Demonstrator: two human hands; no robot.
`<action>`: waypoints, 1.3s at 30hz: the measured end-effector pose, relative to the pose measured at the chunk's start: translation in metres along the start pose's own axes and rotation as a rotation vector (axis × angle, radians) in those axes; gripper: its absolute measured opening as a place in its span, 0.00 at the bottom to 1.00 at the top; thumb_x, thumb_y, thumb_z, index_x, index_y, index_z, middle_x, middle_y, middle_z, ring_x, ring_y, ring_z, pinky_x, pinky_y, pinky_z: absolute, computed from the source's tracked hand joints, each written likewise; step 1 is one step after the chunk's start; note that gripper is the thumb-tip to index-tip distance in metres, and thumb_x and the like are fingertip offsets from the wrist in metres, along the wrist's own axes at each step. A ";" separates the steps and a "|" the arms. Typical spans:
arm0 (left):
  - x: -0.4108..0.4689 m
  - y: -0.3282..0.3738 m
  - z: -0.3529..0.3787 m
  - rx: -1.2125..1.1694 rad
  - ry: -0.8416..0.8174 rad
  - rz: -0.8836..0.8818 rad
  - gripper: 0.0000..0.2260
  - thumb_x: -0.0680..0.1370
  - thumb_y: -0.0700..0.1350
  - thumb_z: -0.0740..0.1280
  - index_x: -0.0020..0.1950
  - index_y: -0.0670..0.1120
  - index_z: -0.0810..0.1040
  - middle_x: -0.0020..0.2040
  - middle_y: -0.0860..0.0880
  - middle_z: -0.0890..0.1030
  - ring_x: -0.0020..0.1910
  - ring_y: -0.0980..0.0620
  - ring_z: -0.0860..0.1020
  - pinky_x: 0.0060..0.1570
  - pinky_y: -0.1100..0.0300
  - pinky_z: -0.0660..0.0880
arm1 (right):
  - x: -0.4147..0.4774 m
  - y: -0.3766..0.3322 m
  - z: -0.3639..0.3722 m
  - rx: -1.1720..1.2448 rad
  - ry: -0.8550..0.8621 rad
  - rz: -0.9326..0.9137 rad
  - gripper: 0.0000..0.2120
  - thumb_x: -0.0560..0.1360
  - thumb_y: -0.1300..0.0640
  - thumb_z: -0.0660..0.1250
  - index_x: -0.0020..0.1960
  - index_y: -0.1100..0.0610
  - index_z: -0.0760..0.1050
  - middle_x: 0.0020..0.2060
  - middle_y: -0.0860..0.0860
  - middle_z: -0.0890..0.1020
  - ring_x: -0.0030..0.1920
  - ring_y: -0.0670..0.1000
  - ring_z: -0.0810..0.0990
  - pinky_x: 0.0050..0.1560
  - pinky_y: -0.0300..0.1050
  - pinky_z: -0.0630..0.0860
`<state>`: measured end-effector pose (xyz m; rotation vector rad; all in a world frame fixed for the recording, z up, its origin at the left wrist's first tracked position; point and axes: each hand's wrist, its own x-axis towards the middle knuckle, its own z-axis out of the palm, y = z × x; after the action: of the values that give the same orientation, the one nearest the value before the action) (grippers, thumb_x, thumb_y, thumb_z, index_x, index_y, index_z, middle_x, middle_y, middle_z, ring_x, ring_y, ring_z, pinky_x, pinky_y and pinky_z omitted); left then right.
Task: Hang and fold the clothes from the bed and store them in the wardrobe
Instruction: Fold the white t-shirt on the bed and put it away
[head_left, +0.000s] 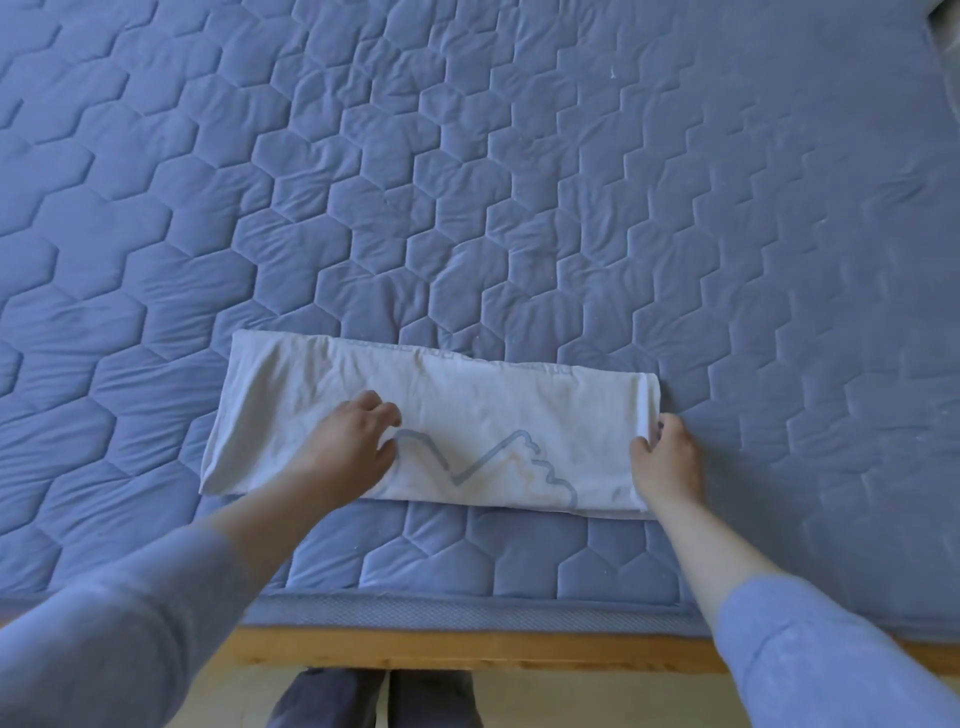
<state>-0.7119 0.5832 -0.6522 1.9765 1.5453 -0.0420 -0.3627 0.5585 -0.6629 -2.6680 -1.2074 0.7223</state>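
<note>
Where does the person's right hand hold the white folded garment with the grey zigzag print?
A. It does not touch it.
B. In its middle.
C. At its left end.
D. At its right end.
D: the right hand pinches the right end of the white folded garment with the grey zigzag print on the blue quilted mattress.

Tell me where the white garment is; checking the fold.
Head view, lower centre: white garment on the mattress near its front edge, left hand atop, right hand gripping its end.
</note>
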 end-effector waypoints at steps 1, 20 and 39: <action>0.010 0.011 0.004 -0.002 -0.002 0.021 0.13 0.78 0.45 0.64 0.62 0.44 0.76 0.59 0.46 0.74 0.56 0.44 0.75 0.51 0.57 0.70 | 0.009 -0.001 0.001 0.034 0.007 0.026 0.16 0.77 0.60 0.62 0.63 0.65 0.69 0.60 0.64 0.76 0.60 0.64 0.74 0.56 0.53 0.70; 0.115 0.094 0.055 0.079 -0.141 0.100 0.35 0.75 0.54 0.69 0.77 0.52 0.55 0.73 0.47 0.56 0.69 0.43 0.66 0.64 0.51 0.70 | 0.079 0.005 0.021 0.577 0.039 0.358 0.14 0.78 0.51 0.64 0.54 0.62 0.76 0.48 0.59 0.80 0.47 0.57 0.77 0.47 0.46 0.69; 0.179 0.236 0.065 0.240 -0.310 0.203 0.24 0.80 0.56 0.62 0.72 0.47 0.64 0.69 0.45 0.69 0.69 0.42 0.66 0.65 0.49 0.65 | -0.015 0.066 0.016 0.724 -0.312 0.301 0.08 0.72 0.48 0.72 0.48 0.51 0.80 0.39 0.43 0.85 0.40 0.39 0.83 0.37 0.32 0.75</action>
<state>-0.4246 0.6778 -0.6688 2.1806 1.1805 -0.4472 -0.3336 0.5018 -0.6914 -2.1687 -0.4329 1.3492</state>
